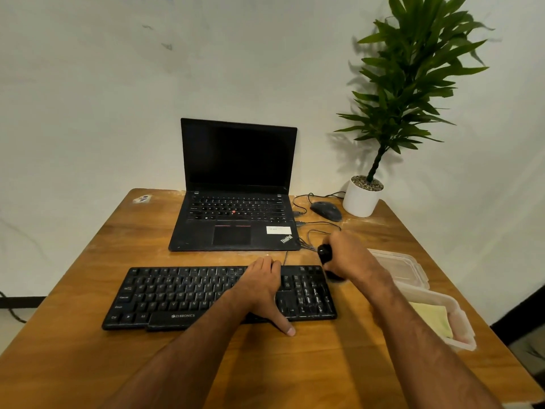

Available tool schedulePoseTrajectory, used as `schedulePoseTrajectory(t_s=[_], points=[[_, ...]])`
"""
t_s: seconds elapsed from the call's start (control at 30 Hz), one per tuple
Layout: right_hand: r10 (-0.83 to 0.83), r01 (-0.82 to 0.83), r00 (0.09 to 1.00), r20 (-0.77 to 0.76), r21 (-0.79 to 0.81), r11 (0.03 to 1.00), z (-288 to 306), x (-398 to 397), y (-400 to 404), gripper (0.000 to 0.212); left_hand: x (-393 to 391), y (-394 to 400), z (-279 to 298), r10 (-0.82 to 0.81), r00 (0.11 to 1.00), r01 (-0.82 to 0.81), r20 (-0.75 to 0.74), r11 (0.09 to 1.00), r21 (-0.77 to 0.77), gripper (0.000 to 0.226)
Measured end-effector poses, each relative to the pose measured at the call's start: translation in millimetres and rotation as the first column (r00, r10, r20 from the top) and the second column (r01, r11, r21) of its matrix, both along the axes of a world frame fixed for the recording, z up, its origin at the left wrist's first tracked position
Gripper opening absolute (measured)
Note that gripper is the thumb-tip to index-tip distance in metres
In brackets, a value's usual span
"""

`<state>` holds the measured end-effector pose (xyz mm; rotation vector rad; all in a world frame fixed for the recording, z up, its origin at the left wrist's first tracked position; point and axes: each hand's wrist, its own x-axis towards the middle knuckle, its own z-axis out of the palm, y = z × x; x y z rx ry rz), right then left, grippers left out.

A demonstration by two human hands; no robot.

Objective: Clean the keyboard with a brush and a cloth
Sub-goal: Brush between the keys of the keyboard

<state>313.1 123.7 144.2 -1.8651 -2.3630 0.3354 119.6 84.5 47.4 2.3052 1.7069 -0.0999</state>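
Observation:
A black keyboard lies across the near middle of the wooden table. My left hand rests flat on its right-centre keys, fingers spread, thumb over the front edge. My right hand is closed around a black brush at the keyboard's far right corner; the brush end is blurred against the number pad. A yellow cloth lies folded inside a clear plastic box at the table's right edge.
An open black laptop stands behind the keyboard. A black mouse with loose cables lies to its right, beside a white potted plant. The box's clear lid lies just behind the box.

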Motion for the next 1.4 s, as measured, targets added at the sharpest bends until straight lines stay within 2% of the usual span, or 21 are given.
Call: schedulePoseTrajectory(t_s=[0.07,0.13,0.2,0.33,0.43,0.5,0.57,0.63,0.73,0.83,0.9,1.0,1.1,1.23,1.33,1.4], points=[[0.018,-0.016,0.997,-0.071,0.033,0.999,3.7,-2.5,-0.7,0.025,0.1,0.9,0.5,0.0,1.0,0.0,0.0,1.0,-0.009,0.144],[0.076,-0.078,0.976,-0.206,-0.001,0.997,-0.1,-13.8,-7.4,0.029,0.4,1.8,-0.2,0.005,1.0,-0.005,-0.001,1.0,-0.006,0.141],[0.109,-0.122,0.959,-0.26,-0.035,0.992,-11.1,-23.4,-15.0,0.032,0.3,1.4,-1.1,0.006,1.0,-0.006,0.006,1.0,0.004,0.137],[-0.013,-0.006,0.979,-0.203,-0.089,0.996,-19.2,-11.3,-14.1,0.037,-2.0,0.3,-2.7,0.0,1.0,0.0,0.011,1.0,0.004,0.145],[-0.021,0.02,0.995,-0.096,-0.013,1.0,-4.8,0.8,-10.7,0.032,-0.9,0.6,-1.2,-0.004,1.0,0.004,0.003,1.0,0.01,0.145],[0.009,-0.004,0.989,-0.151,0.037,0.999,0.0,-3.9,-12.4,0.03,0.1,0.9,0.3,-0.004,1.0,0.004,-0.004,1.0,-0.003,0.143],[0.066,-0.069,0.973,-0.222,-0.005,0.998,-2.3,-16.3,-19.3,0.031,0.5,0.8,1.1,0.001,1.0,-0.001,0.0,1.0,-0.002,0.14],[0.088,-0.094,0.977,-0.194,-0.02,0.995,-12.6,-24.6,-24.2,0.034,0.2,-0.6,1.5,0.002,1.0,-0.002,0.007,1.0,0.006,0.138],[-0.03,0.025,0.987,-0.159,-0.034,0.999,-18.3,-14.0,-20.0,0.038,-0.3,-0.5,1.0,0.001,1.0,-0.001,0.004,1.0,-0.003,0.144],[-0.068,0.071,0.996,-0.056,0.058,0.996,-7.4,-2.6,-13.1,0.027,-0.5,-0.4,1.1,0.004,1.0,-0.004,0.005,1.0,-0.002,0.144],[-0.053,0.066,0.99,-0.13,0.103,0.993,-1.8,-4.5,-11.1,0.024,-0.7,-0.3,2.2,-0.003,1.0,0.003,-0.012,1.0,0.005,0.142],[-0.005,0.009,0.965,-0.262,0.016,1.0,-6.6,-16.0,-15.0,0.03,0.5,-0.2,2.3,-0.008,1.0,0.008,-0.023,1.0,0.018,0.141],[-0.029,0.023,0.966,-0.256,-0.026,0.999,-21.1,-16.8,-21.9,0.033,0.7,-1.3,2.6,-0.009,1.0,0.009,-0.022,1.0,0.02,0.142],[-0.027,-0.017,0.977,-0.213,-0.202,0.979,-10.5,3.2,-17.6,0.039,0.3,-0.5,3.0,-0.009,1.0,0.01,-0.018,1.0,0.018,0.142],[-0.027,-0.019,0.949,-0.315,-0.142,0.99,-0.2,1.2,-16.0,0.031,1.3,0.7,2.9,-0.013,1.0,0.013,-0.023,1.0,0.021,0.142],[-0.034,0.002,0.94,-0.34,-0.092,0.996,-4.2,-10.3,-19.9,0.033,1.2,0.8,2.5,-0.01,1.0,0.01,-0.026,1.0,0.015,0.142]])
